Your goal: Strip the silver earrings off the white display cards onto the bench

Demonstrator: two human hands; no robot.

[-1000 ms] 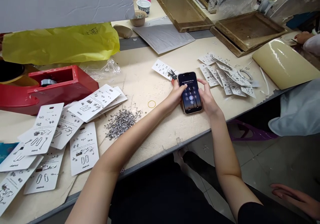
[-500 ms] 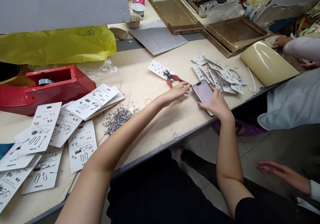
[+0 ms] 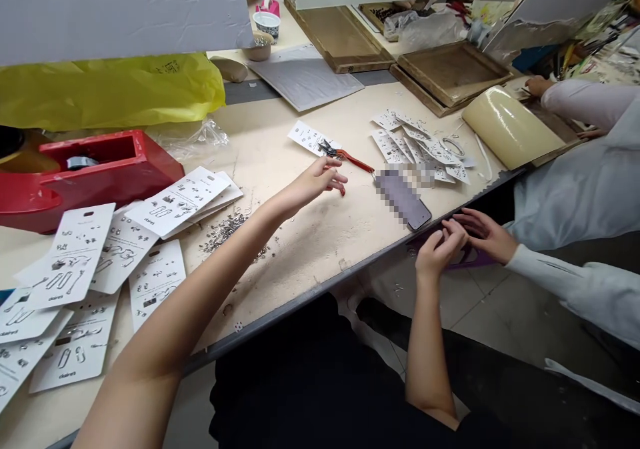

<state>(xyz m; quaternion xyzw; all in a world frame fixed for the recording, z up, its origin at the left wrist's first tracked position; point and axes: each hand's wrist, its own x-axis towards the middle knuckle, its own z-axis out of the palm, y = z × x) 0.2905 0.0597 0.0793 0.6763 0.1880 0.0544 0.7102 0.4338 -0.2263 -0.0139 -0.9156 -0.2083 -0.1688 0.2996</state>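
Note:
My left hand [image 3: 320, 181] hovers over the table with its fingers apart and nothing in them. Just beyond it lies a pair of red-handled pliers [image 3: 356, 161], its jaws across a white earring card [image 3: 304, 135]. A smartphone [image 3: 416, 213] rests face up close to the table's front edge, partly blurred out. My right hand [image 3: 441, 247] is off the edge, fingers curled together, right beside a co-worker's hand [image 3: 487, 235]. Whether anything small is between my right fingers is hidden. A heap of small metal pieces [image 3: 225, 233] sits left of my left forearm.
Several earring cards [image 3: 75, 255] overlap at the left, by a red tape dispenser [image 3: 110, 169]. More cards [image 3: 425, 143] are piled right of the pliers. A cream curved sheet [image 3: 510, 129], wooden trays [image 3: 455, 72] and a grey board [image 3: 307, 79] lie further back.
My right hand has let go of the phone, now lying on the table, and moved down to the co-worker's hand, which has come up. My left hand has drawn back leftward from the pliers' handles.

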